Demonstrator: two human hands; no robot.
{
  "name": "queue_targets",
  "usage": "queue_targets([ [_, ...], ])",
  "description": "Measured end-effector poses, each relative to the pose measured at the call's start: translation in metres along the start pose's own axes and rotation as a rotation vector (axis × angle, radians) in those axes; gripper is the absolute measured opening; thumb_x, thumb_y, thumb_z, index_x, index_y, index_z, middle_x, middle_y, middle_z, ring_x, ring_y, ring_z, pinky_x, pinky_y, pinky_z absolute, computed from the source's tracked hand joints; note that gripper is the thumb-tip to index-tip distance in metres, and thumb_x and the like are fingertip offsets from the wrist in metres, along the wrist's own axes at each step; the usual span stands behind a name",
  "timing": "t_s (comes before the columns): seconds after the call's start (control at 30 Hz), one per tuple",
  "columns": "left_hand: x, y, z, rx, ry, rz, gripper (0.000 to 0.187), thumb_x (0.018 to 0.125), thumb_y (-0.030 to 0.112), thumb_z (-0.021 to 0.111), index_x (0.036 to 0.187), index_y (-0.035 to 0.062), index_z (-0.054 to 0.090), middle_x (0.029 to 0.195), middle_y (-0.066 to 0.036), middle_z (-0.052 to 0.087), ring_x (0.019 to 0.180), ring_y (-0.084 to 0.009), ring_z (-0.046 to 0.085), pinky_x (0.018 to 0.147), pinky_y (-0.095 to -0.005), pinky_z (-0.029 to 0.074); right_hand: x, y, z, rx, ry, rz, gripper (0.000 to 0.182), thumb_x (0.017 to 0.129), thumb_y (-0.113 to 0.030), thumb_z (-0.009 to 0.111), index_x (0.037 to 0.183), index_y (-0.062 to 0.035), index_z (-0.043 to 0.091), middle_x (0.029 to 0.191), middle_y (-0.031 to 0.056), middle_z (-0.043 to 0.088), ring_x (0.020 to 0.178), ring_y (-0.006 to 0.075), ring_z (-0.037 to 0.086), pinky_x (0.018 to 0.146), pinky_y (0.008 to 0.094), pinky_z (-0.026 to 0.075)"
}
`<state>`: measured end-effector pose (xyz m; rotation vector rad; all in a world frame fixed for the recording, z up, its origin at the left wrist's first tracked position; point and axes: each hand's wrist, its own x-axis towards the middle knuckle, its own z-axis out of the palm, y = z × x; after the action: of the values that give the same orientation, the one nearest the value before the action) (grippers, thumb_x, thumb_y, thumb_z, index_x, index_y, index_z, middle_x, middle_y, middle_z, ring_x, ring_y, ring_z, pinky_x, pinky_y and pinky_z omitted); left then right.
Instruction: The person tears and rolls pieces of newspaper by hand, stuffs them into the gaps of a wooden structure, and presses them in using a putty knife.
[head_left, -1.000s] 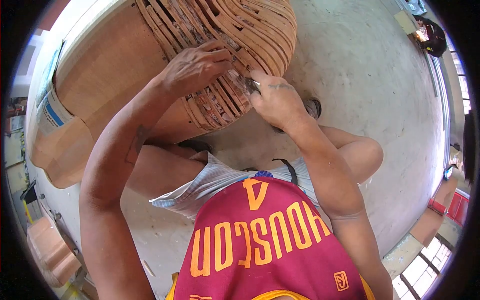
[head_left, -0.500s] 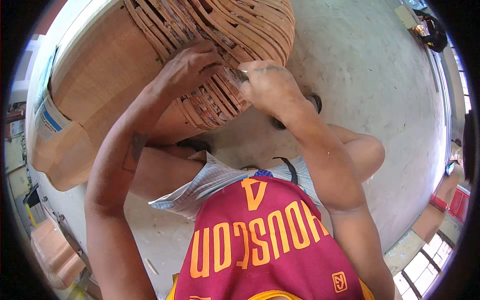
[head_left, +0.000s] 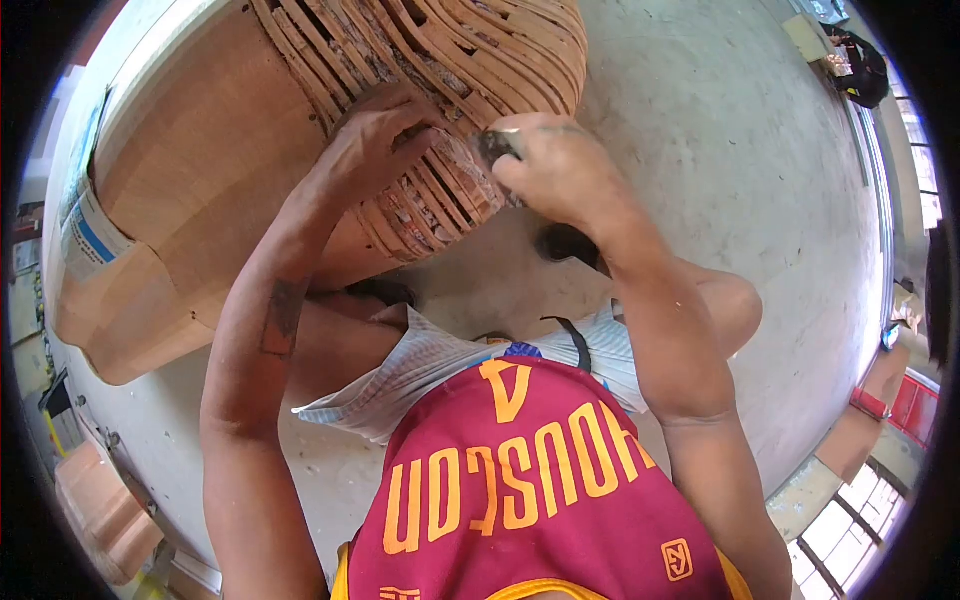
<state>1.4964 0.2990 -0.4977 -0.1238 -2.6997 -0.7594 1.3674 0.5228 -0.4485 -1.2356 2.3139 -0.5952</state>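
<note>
A large curved wooden piece [head_left: 225, 130] leans in front of me, its end built of several bent strips [head_left: 480, 50] with gaps between them. Scraps of printed paper show in some of the gaps. My left hand [head_left: 385, 140] rests over the strips with its fingers curled in a pinch; what they hold is hidden. To its right, my right hand [head_left: 560, 165] is closed at the edge of the strips around a small dark, partly shiny thing [head_left: 497, 147] that I cannot name. Something pale and filmy [head_left: 462, 160] shows between the two hands, too blurred to tell.
A grey floor [head_left: 700, 150] spreads beneath, with my bent legs on both sides of the wooden piece's near end. A printed sheet [head_left: 92, 235] lies on its left side. Another wooden piece [head_left: 105, 510] stands at lower left, a dark bag [head_left: 858, 65] at upper right.
My right hand has turned slightly and moved a little right, showing more of the dark thing in it. The left hand stays at almost the same place over the strips.
</note>
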Motion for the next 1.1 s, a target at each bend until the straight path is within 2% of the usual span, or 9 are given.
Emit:
queue_targets([
  [0.1,-0.002,-0.003,0.005,-0.005,0.027,-0.023,0.017,0.096,0.015,0.075,0.109,0.0035,0.076,0.106,-0.014,0.070,0.107,-0.0358,0.067,0.095,-0.0455,0.053,-0.019,-0.023,-0.035,0.056,0.052,0.040,0.036,0.091,-0.023,0.063,0.120,-0.0057,0.075,0.122,0.0231,0.075,0.113,0.0408,0.072,0.103,0.0482,0.057],
  [0.23,-0.002,-0.003,0.007,-0.014,0.029,-0.047,0.021,0.097,0.018,0.076,0.111,0.0027,0.075,0.105,-0.014,0.069,0.106,-0.0352,0.067,0.094,-0.0454,0.053,0.003,0.005,0.041,-0.095,0.145,-0.088,0.034,0.090,-0.020,0.062,0.117,-0.0066,0.076,0.114,0.0237,0.077,0.110,0.0422,0.072,0.098,0.0507,0.058],
  [0.3,0.001,0.000,0.008,-0.039,0.042,-0.101,0.022,0.097,0.019,0.077,0.112,0.0024,0.075,0.104,-0.014,0.068,0.107,-0.0350,0.067,0.094,-0.0453,0.054,0.006,0.004,0.037,-0.069,0.128,-0.046,0.034,0.090,-0.020,0.062,0.117,-0.0067,0.076,0.111,0.0246,0.077,0.107,0.0426,0.073,0.096,0.0506,0.059],
  [0.4,0.000,-0.004,0.010,0.061,0.069,-0.024,0.025,0.101,0.022,0.074,0.119,0.0046,0.071,0.107,-0.013,0.070,0.102,-0.0346,0.071,0.089,-0.0466,0.056,-0.004,-0.006,0.022,-0.106,0.110,-0.011,0.032,0.090,-0.020,0.063,0.116,-0.0065,0.076,0.108,0.0263,0.077,0.102,0.0431,0.075,0.093,0.0506,0.061],
  [0.5,0.005,0.004,0.008,-0.092,-0.024,-0.235,0.023,0.097,0.020,0.077,0.113,0.0037,0.075,0.105,-0.013,0.068,0.107,-0.0337,0.069,0.093,-0.0453,0.054,-0.023,-0.026,0.000,-0.072,0.213,-0.063,0.028,0.090,-0.019,0.064,0.111,-0.0062,0.076,0.104,0.0269,0.077,0.097,0.0438,0.075,0.089,0.0508,0.062],
  [0.53,0.004,0.004,0.008,-0.058,-0.014,-0.214,0.023,0.097,0.021,0.077,0.113,0.0035,0.074,0.105,-0.013,0.068,0.106,-0.0339,0.069,0.093,-0.0455,0.054,-0.026,-0.029,-0.002,-0.042,0.273,-0.089,0.027,0.090,-0.019,0.064,0.110,-0.0061,0.076,0.102,0.0268,0.077,0.095,0.0441,0.075,0.087,0.0509,0.062],
  [0.63,0.008,0.005,0.006,0.014,-0.009,-0.175,0.024,0.097,0.021,0.076,0.111,0.0027,0.074,0.106,-0.014,0.068,0.106,-0.0346,0.069,0.093,-0.0459,0.054,-0.010,-0.017,0.027,-0.142,0.147,-0.021,0.028,0.089,-0.018,0.065,0.111,-0.0049,0.077,0.102,0.0262,0.077,0.097,0.0443,0.075,0.089,0.0513,0.062],
  [0.8,0.014,0.007,0.003,0.020,-0.037,-0.160,0.029,0.101,0.028,0.074,0.117,0.0033,0.072,0.113,-0.013,0.069,0.106,-0.0363,0.071,0.091,-0.0459,0.054,-0.021,-0.017,0.029,-0.119,0.190,-0.033,0.029,0.089,-0.019,0.065,0.111,-0.0042,0.077,0.101,0.0258,0.077,0.100,0.0427,0.075,0.090,0.0512,0.061],
  [1.1,0.017,0.006,0.000,0.028,-0.086,-0.197,0.028,0.100,0.027,0.075,0.116,0.0032,0.073,0.111,-0.014,0.071,0.106,-0.0335,0.072,0.092,-0.0463,0.054,-0.014,-0.011,0.043,-0.191,0.256,-0.116,0.029,0.089,-0.018,0.065,0.112,-0.0039,0.077,0.098,0.0251,0.077,0.098,0.0419,0.076,0.089,0.0514,0.062],
])
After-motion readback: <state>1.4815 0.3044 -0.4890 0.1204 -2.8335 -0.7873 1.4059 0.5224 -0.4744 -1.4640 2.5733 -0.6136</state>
